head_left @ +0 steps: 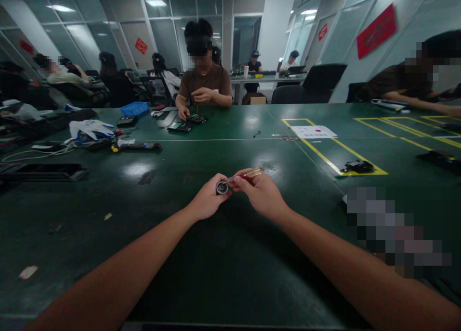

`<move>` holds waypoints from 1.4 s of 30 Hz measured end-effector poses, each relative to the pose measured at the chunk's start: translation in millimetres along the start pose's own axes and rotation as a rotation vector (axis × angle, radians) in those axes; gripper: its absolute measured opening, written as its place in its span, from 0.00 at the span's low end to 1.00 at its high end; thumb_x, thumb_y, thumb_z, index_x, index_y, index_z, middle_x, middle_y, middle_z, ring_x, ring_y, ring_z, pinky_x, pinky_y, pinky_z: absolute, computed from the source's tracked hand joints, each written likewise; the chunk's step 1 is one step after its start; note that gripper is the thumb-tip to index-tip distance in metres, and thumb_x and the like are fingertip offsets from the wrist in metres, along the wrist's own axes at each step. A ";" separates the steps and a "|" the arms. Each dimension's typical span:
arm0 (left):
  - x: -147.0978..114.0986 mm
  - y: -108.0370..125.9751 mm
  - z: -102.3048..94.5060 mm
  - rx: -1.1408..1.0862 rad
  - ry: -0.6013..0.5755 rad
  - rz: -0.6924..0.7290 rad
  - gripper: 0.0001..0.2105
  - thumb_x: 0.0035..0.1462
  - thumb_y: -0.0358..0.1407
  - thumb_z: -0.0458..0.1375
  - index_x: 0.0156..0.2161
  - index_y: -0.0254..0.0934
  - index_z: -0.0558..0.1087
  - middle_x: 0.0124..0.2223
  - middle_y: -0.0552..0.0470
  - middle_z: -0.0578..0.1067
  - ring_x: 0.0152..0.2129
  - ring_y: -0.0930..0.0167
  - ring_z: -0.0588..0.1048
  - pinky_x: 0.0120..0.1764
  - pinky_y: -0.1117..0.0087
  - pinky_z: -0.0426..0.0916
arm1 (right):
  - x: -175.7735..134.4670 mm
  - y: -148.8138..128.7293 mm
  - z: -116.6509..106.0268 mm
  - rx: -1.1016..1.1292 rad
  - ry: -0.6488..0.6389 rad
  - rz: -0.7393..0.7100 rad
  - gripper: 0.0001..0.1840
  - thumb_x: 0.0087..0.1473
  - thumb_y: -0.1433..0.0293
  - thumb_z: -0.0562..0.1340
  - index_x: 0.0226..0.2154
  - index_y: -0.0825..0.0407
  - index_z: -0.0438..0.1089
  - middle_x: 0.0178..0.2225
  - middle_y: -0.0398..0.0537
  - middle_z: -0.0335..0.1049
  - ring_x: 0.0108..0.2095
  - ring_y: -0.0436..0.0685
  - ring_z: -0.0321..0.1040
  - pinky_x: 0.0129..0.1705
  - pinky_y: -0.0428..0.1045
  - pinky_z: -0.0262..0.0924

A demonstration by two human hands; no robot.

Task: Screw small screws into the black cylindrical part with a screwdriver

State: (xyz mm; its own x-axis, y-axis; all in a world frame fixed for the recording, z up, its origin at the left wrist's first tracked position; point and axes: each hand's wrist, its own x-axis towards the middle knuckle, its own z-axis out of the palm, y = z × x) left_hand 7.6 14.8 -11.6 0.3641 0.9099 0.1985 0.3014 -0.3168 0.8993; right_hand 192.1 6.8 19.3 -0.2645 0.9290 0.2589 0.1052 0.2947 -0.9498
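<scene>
Above the middle of the green table, my left hand (208, 199) is closed around a small dark round part (222, 188) with a pale ring at its rim, its open end facing me. What kind of part it is I cannot make out. A screwdriver (254, 173) with a clear amber handle lies in my right hand (264, 194), the fingers wrapped around it. Its thin metal shaft points left, and the tip is at the rim of the round part; whether it touches is too small to tell.
On the green table (173, 167), white gloves (90, 129), a dark screwdriver (140, 146) and a blue basket (134, 108) lie left. Yellow tape frames a paper sheet (313, 131) and black pieces (357, 166) at right. A co-worker (205, 81) handles dark parts opposite.
</scene>
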 end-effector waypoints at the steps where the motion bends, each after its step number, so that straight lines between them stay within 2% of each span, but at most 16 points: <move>1: 2.3 0.8 -0.2 -0.006 -0.003 0.009 0.09 0.57 0.36 0.60 0.42 0.37 0.67 0.38 0.54 0.73 0.35 0.70 0.71 0.39 0.69 0.63 | 3.5 0.5 -0.5 -0.004 0.001 -0.004 0.09 0.61 0.63 0.61 0.36 0.51 0.72 0.36 0.49 0.78 0.39 0.57 0.78 0.45 0.55 0.74; 5: 9.5 4.0 5.6 -0.027 0.005 0.047 0.11 0.58 0.35 0.60 0.45 0.38 0.66 0.41 0.53 0.73 0.37 0.69 0.72 0.41 0.68 0.64 | 13.0 0.2 -7.1 -0.034 0.013 -0.017 0.08 0.61 0.63 0.60 0.37 0.50 0.70 0.34 0.48 0.78 0.37 0.57 0.78 0.45 0.55 0.74; 10: 13.8 -0.6 17.9 0.003 0.125 0.031 0.14 0.56 0.32 0.60 0.43 0.39 0.58 0.40 0.53 0.70 0.35 0.70 0.70 0.38 0.69 0.63 | 19.2 -1.1 -13.3 -0.011 -0.010 -0.021 0.08 0.61 0.63 0.60 0.36 0.51 0.68 0.33 0.47 0.78 0.34 0.56 0.78 0.44 0.55 0.74; 13: 14.1 -5.0 19.8 -0.013 0.154 0.029 0.15 0.57 0.33 0.61 0.43 0.39 0.59 0.40 0.53 0.70 0.36 0.70 0.71 0.40 0.69 0.64 | 20.0 0.4 -13.6 -0.023 -0.013 -0.034 0.09 0.60 0.62 0.61 0.36 0.51 0.68 0.33 0.47 0.77 0.34 0.56 0.77 0.43 0.55 0.73; 16: 12.2 -5.6 16.8 -0.052 0.134 0.038 0.15 0.55 0.32 0.63 0.45 0.38 0.63 0.42 0.52 0.74 0.39 0.68 0.73 0.43 0.67 0.67 | 16.6 4.2 -15.5 -0.028 0.002 -0.047 0.10 0.60 0.61 0.61 0.36 0.51 0.69 0.33 0.47 0.77 0.35 0.56 0.77 0.43 0.55 0.73; 19: 9.9 -2.7 12.1 -0.076 0.058 0.047 0.15 0.55 0.31 0.64 0.48 0.37 0.70 0.45 0.50 0.77 0.43 0.66 0.75 0.48 0.64 0.67 | 11.1 7.3 -19.2 0.018 0.040 -0.032 0.11 0.60 0.60 0.61 0.36 0.51 0.68 0.33 0.47 0.77 0.35 0.56 0.77 0.44 0.56 0.73; 23: 9.1 -1.2 9.7 -0.084 0.018 0.071 0.18 0.57 0.32 0.62 0.53 0.39 0.72 0.51 0.49 0.77 0.48 0.65 0.75 0.54 0.63 0.66 | 5.3 6.1 -21.8 0.023 0.068 -0.009 0.11 0.60 0.61 0.61 0.37 0.52 0.68 0.35 0.48 0.77 0.36 0.56 0.77 0.45 0.55 0.73; 30: 7.0 -2.6 10.3 -0.021 -0.021 0.068 0.18 0.58 0.32 0.61 0.54 0.40 0.70 0.50 0.50 0.77 0.46 0.65 0.75 0.50 0.64 0.68 | 1.2 4.0 -21.7 0.006 0.062 -0.019 0.10 0.60 0.61 0.61 0.36 0.51 0.68 0.34 0.47 0.77 0.33 0.55 0.77 0.42 0.53 0.74; 35: 7.1 -2.2 10.3 -0.018 0.008 0.070 0.17 0.57 0.31 0.62 0.52 0.39 0.71 0.48 0.51 0.77 0.45 0.66 0.75 0.49 0.66 0.69 | -1.7 2.4 -19.6 0.061 0.114 -0.042 0.12 0.61 0.59 0.62 0.38 0.51 0.67 0.35 0.50 0.78 0.35 0.57 0.78 0.41 0.55 0.75; 42: 7.6 -3.5 11.2 -0.081 0.041 0.071 0.16 0.57 0.32 0.62 0.50 0.39 0.69 0.48 0.50 0.76 0.45 0.67 0.75 0.49 0.66 0.69 | -10.1 -2.1 -16.9 -0.198 0.103 -0.126 0.09 0.64 0.62 0.59 0.38 0.51 0.71 0.37 0.49 0.78 0.38 0.58 0.79 0.44 0.54 0.74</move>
State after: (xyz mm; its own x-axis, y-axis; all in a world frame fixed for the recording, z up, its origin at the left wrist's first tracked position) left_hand 19.1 19.8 -17.6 0.3449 0.8968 0.2770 0.2034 -0.3595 0.9107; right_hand 210.7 0.5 21.7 -0.1892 0.8969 0.3997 0.2657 0.4387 -0.8585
